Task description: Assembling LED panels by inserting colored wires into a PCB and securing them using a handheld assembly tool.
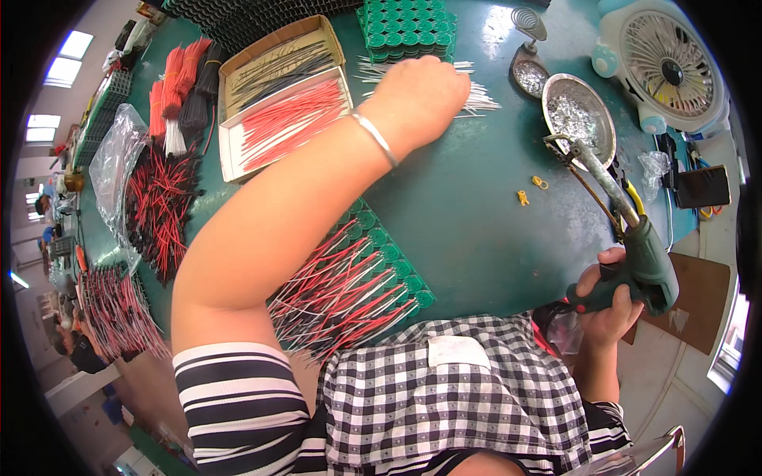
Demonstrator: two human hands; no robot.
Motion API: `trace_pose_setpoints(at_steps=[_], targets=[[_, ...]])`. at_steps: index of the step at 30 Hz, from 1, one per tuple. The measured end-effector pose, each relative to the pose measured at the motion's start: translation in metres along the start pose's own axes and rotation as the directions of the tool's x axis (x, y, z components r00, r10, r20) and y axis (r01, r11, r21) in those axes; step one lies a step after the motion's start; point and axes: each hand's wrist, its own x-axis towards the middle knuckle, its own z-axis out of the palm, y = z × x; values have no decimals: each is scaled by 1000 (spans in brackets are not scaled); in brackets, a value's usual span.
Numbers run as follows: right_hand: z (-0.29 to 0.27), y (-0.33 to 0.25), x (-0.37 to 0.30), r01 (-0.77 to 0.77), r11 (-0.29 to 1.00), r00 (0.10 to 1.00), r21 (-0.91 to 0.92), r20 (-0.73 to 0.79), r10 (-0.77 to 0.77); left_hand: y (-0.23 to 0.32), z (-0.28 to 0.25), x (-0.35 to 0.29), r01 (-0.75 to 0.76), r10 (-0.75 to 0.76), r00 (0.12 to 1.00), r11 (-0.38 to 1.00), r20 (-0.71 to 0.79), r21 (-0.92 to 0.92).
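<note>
My left hand reaches far across the bench, its back turned up and its fingers curled under. It lies over a loose bunch of white wires, just in front of a stack of green circuit boards. What the fingers hold, if anything, is hidden. At the right, my right hand is wrapped round the handle of a green soldering gun. The gun's metal tip end is over a metal bowl of solder scraps. Below my left forearm lies a green board panel with red, white and black wires on it.
A cardboard box holds red and black wires. Wire bundles and a red-black wire heap lie left. A soldering iron stand, a fan, a phone and small yellow pieces are at the right.
</note>
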Motion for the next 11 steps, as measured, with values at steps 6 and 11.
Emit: trace_pose_setpoints(at_steps=[6,11], targets=[[-2,-4,-11,6,1000,999,-12,-53,-7,0,12,0,-42,35,985,998,-168,-38],[0,-7,-6,-20,1000,997,8,-68,21,-13,8,1,34,-65,993,954,-94,-299]])
